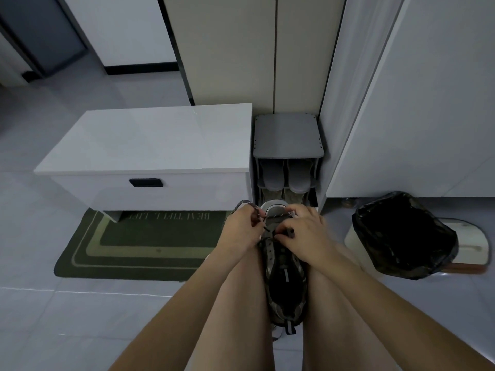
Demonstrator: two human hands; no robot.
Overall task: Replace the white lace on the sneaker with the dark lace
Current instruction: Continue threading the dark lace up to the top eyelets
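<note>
A grey and black sneaker (285, 279) lies wedged between my knees, toe pointing away from me. A dark speckled lace (245, 204) loops up over my left hand (241, 228), which pinches it beside the front eyelets. My right hand (302, 234) rests on the sneaker's front, fingertips pinching the lace at the eyelets. The toe area is mostly hidden by both hands. No white lace is visible.
A white drawer bench (150, 156) stands ahead on the left over a green doormat (139, 247). A grey shoe rack (288, 151) with slippers sits beyond the sneaker. A bin lined with a black bag (401, 236) stands on the right. White cabinet doors rise behind.
</note>
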